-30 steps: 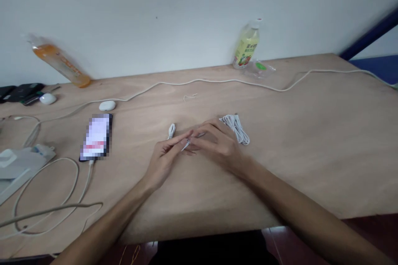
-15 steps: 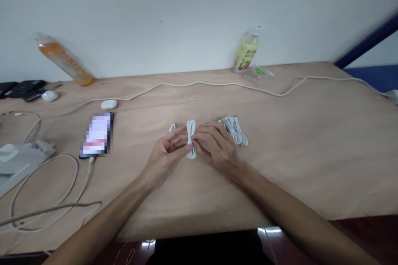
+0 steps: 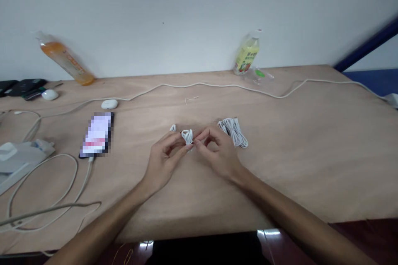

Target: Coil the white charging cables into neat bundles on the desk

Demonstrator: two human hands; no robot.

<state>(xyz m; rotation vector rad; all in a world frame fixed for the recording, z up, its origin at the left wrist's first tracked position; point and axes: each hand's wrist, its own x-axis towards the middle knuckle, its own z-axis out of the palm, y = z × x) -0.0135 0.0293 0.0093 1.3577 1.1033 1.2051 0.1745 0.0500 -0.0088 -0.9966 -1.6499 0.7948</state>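
A small bundle of white cable [image 3: 187, 136], coiled into loops, is held between the thumb and fingers of my left hand [image 3: 164, 155]. Its end loops face me, so its length looks short. My right hand [image 3: 217, 151] pinches thumb to forefinger against the bundle's right side, at its middle; whatever thin piece is in that pinch is too small to make out. Behind my left fingers lies another white cable coil [image 3: 173, 127], partly hidden. Just beyond my right hand rests a pile of bundled white cables [image 3: 234, 131].
A thin white wire piece [image 3: 191, 99] lies ahead of my hands. Behind it a long white cord [image 3: 199, 84] crosses the table. To the left are a phone [image 3: 97, 134] on a cable and a white case [image 3: 109, 104]. An orange bottle [image 3: 66, 62] and a yellow bottle [image 3: 248, 54] stand by the wall.
The cable bundle has tipped from lengthwise to end-on in my left hand. My right fingers have drawn into a tighter thumb-and-forefinger pinch beside it.
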